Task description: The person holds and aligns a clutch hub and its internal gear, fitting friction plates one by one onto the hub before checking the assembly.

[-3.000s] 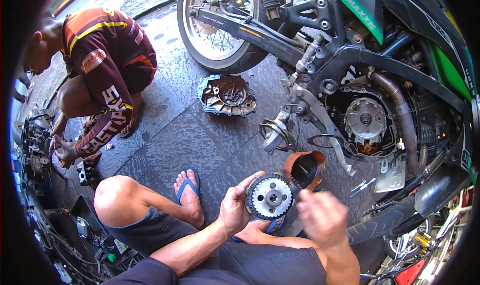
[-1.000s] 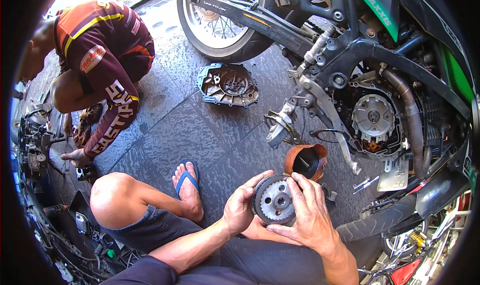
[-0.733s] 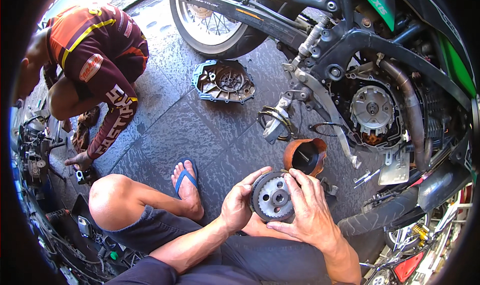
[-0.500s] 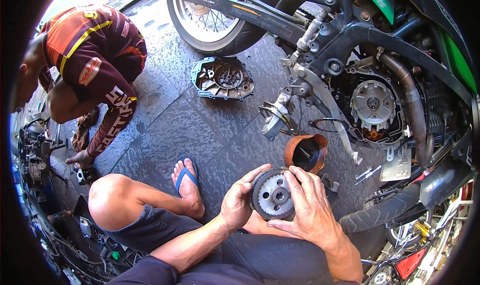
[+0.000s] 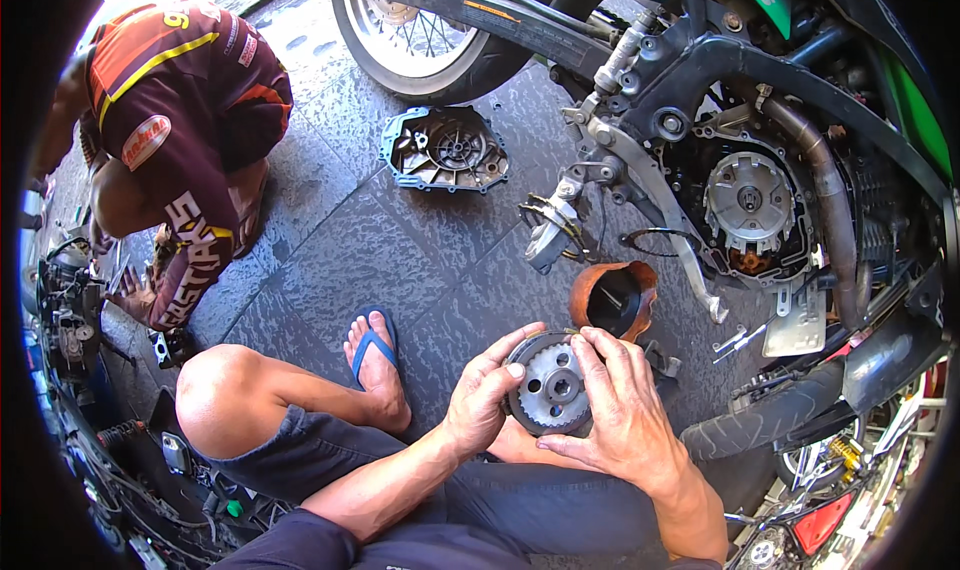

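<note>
A round grey metal clutch hub (image 5: 549,388) with a toothed rim and several holes sits between both my hands above my lap. My left hand (image 5: 485,395) grips its left edge with thumb on top. My right hand (image 5: 618,410) wraps its right side, fingers laid over the face. Just beyond it an orange cut-open container (image 5: 613,299) with dark liquid stands on the ground. The motorcycle's open engine side with a round clutch part (image 5: 748,202) is at the right.
A removed grey engine cover (image 5: 445,151) lies on the dark patterned pavement by the rear wheel (image 5: 425,35). Another person in a maroon jersey (image 5: 180,120) crouches at the left. My bare knee (image 5: 215,395) and sandalled foot (image 5: 375,355) are at the lower left. Loose small tools (image 5: 735,340) lie near the engine.
My right hand came back onto the hub and now covers its right side. The hub has stayed in my left hand; the view has shifted slightly.
</note>
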The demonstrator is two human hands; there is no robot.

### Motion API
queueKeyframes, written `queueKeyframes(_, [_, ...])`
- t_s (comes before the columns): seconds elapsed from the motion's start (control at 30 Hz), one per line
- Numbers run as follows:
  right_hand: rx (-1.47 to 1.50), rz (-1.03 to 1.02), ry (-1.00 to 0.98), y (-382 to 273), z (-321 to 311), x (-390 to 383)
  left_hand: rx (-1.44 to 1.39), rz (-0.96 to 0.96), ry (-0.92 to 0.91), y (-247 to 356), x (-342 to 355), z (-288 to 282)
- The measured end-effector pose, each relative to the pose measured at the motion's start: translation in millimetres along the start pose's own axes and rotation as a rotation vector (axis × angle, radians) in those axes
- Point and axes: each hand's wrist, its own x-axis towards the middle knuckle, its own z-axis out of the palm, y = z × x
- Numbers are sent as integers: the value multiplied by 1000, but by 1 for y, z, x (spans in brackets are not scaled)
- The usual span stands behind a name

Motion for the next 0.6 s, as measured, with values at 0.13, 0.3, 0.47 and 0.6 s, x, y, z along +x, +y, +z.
queueKeyframes(0.13, [-5, 26, -11, 2, 4, -2, 70, -16, 28, 3, -2, 6])
queueKeyframes(0.3, [-3, 22, -10, 0, 1, 0, 67, -14, 24, 1, -1, 4])
queueKeyframes(0.47, [-15, 26, 12, 1, -1, -3, -38, 6, -14, 2, 2, 0])
queueKeyframes(0.6, [-38, 8, -16, 4, 5, -1, 24, 7, 19, 1, 2, 0])
